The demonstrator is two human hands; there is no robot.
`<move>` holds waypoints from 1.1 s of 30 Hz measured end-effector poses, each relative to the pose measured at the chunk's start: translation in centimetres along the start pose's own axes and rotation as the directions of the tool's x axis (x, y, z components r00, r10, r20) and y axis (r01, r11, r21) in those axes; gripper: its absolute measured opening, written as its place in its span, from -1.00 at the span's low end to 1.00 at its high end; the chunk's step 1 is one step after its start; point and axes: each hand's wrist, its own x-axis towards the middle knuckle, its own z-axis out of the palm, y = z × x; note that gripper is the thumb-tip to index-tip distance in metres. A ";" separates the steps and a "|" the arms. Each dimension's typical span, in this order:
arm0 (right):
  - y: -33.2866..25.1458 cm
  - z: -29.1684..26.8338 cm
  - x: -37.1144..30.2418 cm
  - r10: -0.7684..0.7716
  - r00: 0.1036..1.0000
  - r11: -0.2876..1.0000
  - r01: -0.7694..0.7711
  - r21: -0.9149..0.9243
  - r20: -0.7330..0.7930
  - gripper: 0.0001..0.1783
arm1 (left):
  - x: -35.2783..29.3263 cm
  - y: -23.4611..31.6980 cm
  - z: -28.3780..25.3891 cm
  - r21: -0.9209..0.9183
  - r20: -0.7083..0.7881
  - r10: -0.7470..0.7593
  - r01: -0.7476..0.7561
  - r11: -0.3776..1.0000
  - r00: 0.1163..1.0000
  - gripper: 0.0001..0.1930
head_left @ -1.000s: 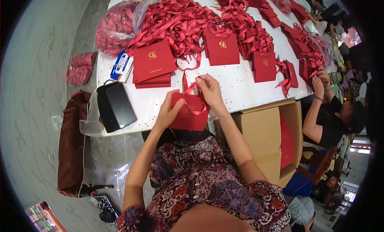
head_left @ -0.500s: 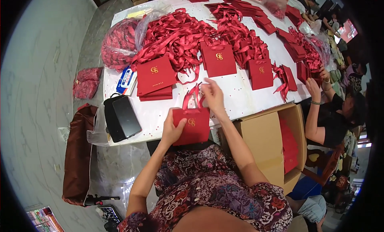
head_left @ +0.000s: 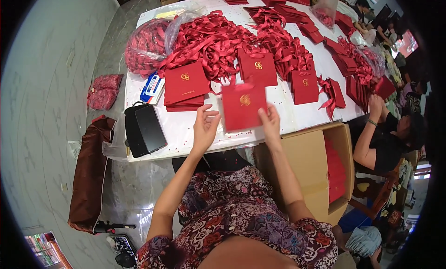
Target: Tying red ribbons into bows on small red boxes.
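Note:
A small red paper gift bag [head_left: 242,112] with a gold emblem is held up over the table's front edge, a little blurred. My right hand [head_left: 271,125] grips it at its right side, thumb on the front. Left of the bag, my left hand [head_left: 205,127] is apart from it, fingers loosely bent and holding nothing. Beyond lie a stack of flat red bags [head_left: 186,82], a big heap of red ribbons [head_left: 209,44], and a stack of bags with ribbon handles [head_left: 261,75]. Another such stack [head_left: 304,90] lies further right.
A phone [head_left: 150,128] rests on a black pouch at the table's left, near a blue-and-white packet [head_left: 152,89] and a plastic sack of ribbons [head_left: 146,48]. At right, an open cardboard box [head_left: 299,162] holds red bags. A co-worker [head_left: 392,141] handles a red bag beyond it.
The red bag has gone from my left hand to my right, moving up and right. My left hand has let go and opened. The co-worker has lifted a red bag.

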 end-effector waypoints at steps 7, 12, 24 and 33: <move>2.4 -4.5 12.8 -0.207 0.969 0.916 0.145 -0.375 -0.133 -0.62 | 0.5 0.1 -3.3 0.239 -0.112 0.122 -0.093 0.967 0.986 -0.65; 3.9 -4.2 14.5 -0.370 0.918 0.728 0.190 -0.659 -0.144 -0.58 | 1.9 1.7 -5.1 0.526 -0.119 0.299 -0.196 0.828 0.947 -0.72; 1.9 6.6 7.0 -0.505 0.738 0.388 0.657 -0.646 0.448 -0.69 | 6.2 2.8 -7.6 0.870 0.203 0.501 -0.389 0.302 0.842 -0.39; 5.2 6.1 4.5 -0.343 0.704 0.309 0.709 -0.634 0.621 -0.89 | 7.4 0.7 -8.2 0.914 0.278 0.314 -0.350 0.204 0.908 -0.35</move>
